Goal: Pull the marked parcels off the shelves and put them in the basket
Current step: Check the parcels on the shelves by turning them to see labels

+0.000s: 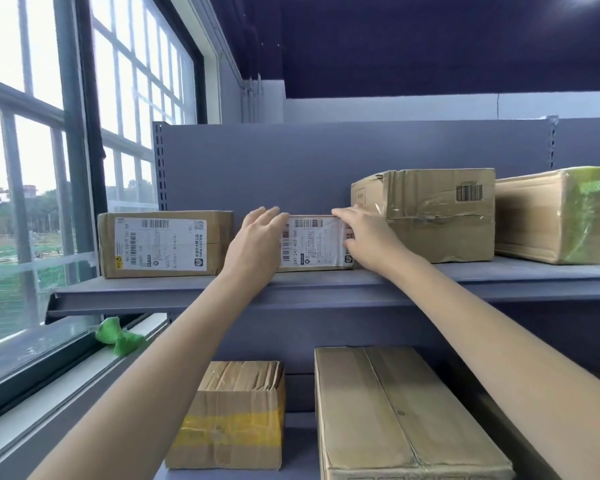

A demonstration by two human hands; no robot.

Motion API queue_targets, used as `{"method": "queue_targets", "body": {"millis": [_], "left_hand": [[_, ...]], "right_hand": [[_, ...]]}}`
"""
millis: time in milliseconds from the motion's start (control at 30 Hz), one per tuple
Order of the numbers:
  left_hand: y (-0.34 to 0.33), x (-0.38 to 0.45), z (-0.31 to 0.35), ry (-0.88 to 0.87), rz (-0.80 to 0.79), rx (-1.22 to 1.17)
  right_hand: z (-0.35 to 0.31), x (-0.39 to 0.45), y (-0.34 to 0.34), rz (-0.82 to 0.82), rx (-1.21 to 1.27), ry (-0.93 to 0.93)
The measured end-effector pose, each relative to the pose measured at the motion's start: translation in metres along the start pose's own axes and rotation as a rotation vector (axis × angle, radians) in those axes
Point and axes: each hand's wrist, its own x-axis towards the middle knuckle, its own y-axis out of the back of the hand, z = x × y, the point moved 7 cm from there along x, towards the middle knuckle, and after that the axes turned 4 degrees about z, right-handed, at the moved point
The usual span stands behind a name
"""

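Note:
A small cardboard parcel point(314, 242) with a white shipping label stands on the upper grey shelf point(326, 289), between two bigger boxes. My left hand point(257, 240) lies against its left end, fingers reaching over the top corner. My right hand point(368, 237) covers its right end, fingers laid along the top edge and thumb on the front. Both hands clasp the parcel from the sides. The basket is not in view.
A labelled box point(165, 244) sits left on the same shelf; a taped box point(426, 213) and a green-wrapped box point(561, 216) stand right. Below are a yellow-taped box point(232, 417) and a long box point(402, 417). A window point(49, 168) runs along the left.

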Motion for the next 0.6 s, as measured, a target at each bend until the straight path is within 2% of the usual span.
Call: {"method": "queue_targets", "body": {"millis": [133,233,367,533,600], "left_hand": [[-0.004,0.006,-0.003,-0.008,-0.02,0.016],[-0.005,0.011,-0.004,0.01,0.0,0.007],[0.0,0.015,0.012,0.004,0.064,-0.007],[0.005,0.024,0.057,-0.052,0.126,-0.106],[-0.002,0.027,0.082,-0.062,0.105,-0.199]], "right_hand": [[0.0,0.005,-0.012,-0.194,-0.126,0.033],[0.002,0.007,-0.015,-0.224,-0.088,0.017],[0.009,0.0,0.009,-0.049,0.055,-0.014],[0.057,-0.02,0.057,0.086,0.03,-0.069],[0.088,-0.025,0.079,0.132,0.018,-0.136]]}}
